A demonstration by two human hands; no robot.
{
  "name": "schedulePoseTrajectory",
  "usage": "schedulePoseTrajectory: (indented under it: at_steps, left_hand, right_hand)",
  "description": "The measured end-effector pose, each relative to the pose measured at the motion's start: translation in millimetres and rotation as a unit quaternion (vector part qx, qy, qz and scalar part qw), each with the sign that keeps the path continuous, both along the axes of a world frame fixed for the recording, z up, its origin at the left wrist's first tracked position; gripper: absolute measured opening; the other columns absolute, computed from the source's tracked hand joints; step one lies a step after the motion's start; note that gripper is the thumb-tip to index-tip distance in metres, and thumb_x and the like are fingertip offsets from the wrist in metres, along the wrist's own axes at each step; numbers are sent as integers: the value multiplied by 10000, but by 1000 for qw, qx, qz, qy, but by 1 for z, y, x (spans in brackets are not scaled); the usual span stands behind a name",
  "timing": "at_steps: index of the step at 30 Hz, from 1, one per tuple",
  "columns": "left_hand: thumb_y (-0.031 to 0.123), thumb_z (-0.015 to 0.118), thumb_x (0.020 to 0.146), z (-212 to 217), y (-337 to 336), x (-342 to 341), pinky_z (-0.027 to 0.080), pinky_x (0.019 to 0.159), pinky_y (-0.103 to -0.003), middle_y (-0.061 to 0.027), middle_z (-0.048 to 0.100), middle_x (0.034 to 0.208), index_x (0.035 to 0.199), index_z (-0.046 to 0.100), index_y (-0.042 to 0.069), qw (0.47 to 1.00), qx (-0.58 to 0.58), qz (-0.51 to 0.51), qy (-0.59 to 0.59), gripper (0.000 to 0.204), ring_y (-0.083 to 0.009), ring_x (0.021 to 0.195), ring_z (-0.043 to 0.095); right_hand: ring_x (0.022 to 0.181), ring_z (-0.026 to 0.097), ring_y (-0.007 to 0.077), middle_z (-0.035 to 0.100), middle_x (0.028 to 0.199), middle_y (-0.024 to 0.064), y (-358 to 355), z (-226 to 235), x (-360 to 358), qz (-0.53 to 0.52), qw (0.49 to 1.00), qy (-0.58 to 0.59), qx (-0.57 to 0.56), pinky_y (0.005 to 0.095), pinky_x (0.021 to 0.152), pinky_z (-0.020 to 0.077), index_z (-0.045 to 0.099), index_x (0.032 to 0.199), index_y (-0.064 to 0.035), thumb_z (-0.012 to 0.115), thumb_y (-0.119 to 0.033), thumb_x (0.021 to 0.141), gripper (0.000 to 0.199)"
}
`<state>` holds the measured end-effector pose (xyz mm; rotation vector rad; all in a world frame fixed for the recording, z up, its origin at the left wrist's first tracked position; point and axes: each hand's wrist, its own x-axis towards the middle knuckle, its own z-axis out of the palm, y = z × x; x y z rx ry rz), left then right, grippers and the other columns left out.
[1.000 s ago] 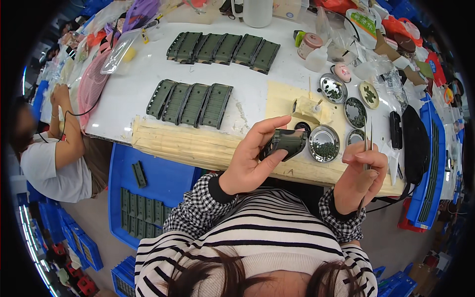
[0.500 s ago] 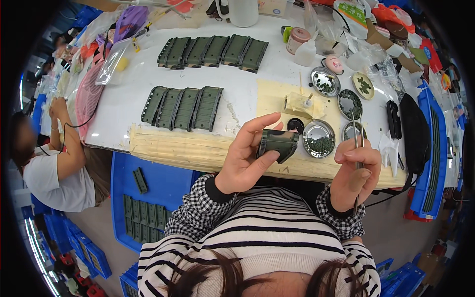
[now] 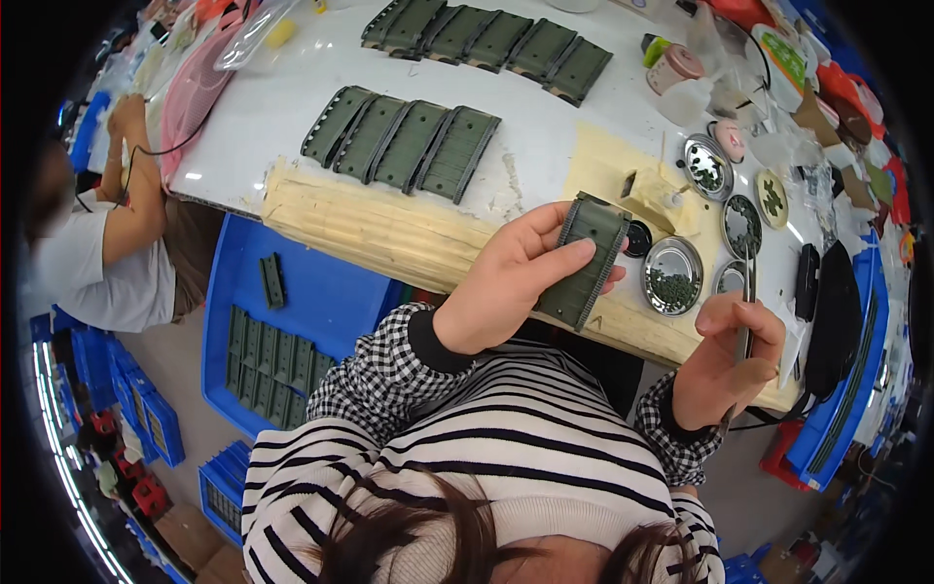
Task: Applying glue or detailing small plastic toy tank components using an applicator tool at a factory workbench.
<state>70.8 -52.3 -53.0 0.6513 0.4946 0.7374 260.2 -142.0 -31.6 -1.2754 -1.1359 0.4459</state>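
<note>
My left hand [image 3: 496, 284] grips a dark green rectangular casing [image 3: 576, 295] with ridged long edges, the thumb pressed across its broad face. In my right hand [image 3: 722, 368] is a pair of metal tweezers [image 3: 747, 275], tips pointing away from me. Between the two hands stands a round metal dish [image 3: 671, 245] holding small dark green pieces [image 3: 673, 289]. A small black round dish [image 3: 637, 238] shows just past the casing. Behind them sits a block wrapped in yellowish tape [image 3: 662, 202].
More dishes [image 3: 741, 224] with small parts stand at the right. Similar green casings lie in a near row [image 3: 459, 151] and a far row [image 3: 491, 41]. A blue tray [image 3: 222, 268] at the left holds several more. Another person's arm [image 3: 136, 224] rests at the far left.
The casing has turned in my left hand, from its camouflage-patterned side to its broad green face. My view has shifted, and the right hand still holds the tweezers.
</note>
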Motion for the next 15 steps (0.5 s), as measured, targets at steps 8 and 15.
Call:
schedulePoseTrajectory:
  at_steps: [8, 15]
  left_hand:
    - [52, 735, 810, 0, 7, -16, 510, 795, -231, -73, 605, 1114, 1280, 473, -28, 980, 97, 45, 169, 543, -103, 917, 601]
    - [84, 780, 752, -23, 14, -10, 513, 781, -241, -88, 572, 1096, 1224, 494, -40, 859, 359, 151, 332, 566, -124, 962, 575]
  right_hand:
    - [707, 519, 167, 550, 743, 80, 9, -6, 8, 2, 1000, 4, 7, 313, 723, 427, 539, 1068, -7, 323, -626, 959, 665]
    - [710, 526, 168, 557, 749, 89, 13, -8, 7, 10, 1000, -8, -3, 313, 731, 428, 544, 1063, 1, 313, -631, 959, 681]
